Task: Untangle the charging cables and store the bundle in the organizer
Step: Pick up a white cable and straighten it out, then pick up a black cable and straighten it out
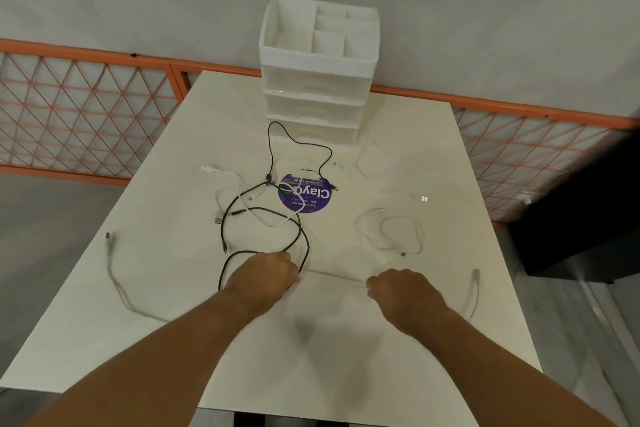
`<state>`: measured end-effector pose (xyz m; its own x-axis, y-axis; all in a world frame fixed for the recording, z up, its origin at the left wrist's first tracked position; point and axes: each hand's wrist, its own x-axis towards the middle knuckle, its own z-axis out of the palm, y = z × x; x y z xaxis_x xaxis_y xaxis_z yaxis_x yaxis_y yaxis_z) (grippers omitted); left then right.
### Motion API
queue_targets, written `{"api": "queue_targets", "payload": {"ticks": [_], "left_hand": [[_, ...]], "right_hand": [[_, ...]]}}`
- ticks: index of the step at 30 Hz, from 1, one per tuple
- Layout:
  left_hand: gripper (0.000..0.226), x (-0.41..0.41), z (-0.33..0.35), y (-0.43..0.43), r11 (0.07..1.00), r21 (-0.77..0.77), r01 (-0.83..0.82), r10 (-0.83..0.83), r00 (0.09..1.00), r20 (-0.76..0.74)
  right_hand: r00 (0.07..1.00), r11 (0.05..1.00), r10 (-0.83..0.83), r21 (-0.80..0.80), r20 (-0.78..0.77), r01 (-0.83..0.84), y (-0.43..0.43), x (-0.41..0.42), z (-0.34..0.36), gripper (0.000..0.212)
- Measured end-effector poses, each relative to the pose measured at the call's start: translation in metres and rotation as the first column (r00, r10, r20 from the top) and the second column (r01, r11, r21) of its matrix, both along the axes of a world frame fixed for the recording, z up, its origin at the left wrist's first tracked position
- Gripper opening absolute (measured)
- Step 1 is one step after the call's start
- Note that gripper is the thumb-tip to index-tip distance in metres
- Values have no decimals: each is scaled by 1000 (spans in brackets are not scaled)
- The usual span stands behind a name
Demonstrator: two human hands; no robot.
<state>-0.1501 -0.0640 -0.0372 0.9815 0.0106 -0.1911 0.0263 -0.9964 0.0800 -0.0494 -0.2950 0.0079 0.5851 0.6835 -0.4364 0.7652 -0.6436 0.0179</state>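
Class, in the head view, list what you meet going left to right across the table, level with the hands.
Blurred grey cable, left hand, pale cable stretched between the hands, right hand, pale plug end.

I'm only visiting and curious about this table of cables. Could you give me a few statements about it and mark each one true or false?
1. The left hand and the right hand hold one pale cable stretched between them. True.
2. The organizer already has cables in its top compartments. False: the compartments look empty.
3. A round purple sticker lies on the table under some cables. True.
4. Every cable is white. False: black cables lie there too.
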Motion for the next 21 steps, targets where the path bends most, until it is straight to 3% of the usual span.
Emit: {"api": "queue_targets", "payload": {"ticks": [5, 9, 12, 15, 17, 21], "left_hand": [[35, 3, 8, -11, 983, -165, -77, 60, 993, -102], [44, -5, 9, -17, 907, -379, -185, 157, 982, -104], [39, -11, 10, -7, 925, -281, -255, 262, 965, -12], [34, -19, 12, 14, 912, -114, -393, 402, 913, 67], [35, -21, 11, 29, 839, -85, -537, 544, 835, 89], [42, -12, 5, 58, 558, -241, -794, 812, 583, -40]], "right_hand": [[992, 984, 48, -174, 118, -27, -5, 5, 5, 24], [998, 971, -58, -234, -40, 47, -12, 7, 5, 19], [972, 965, -171, -224, -159, 133, -13, 9, 4, 44], [971, 973, -178, -177, -158, 150, -5, 7, 5, 50], [974, 979, -168, -138, -154, 147, 3, 5, 6, 47], [957, 976, -219, -60, -188, 211, 22, -2, 10, 39]]}}
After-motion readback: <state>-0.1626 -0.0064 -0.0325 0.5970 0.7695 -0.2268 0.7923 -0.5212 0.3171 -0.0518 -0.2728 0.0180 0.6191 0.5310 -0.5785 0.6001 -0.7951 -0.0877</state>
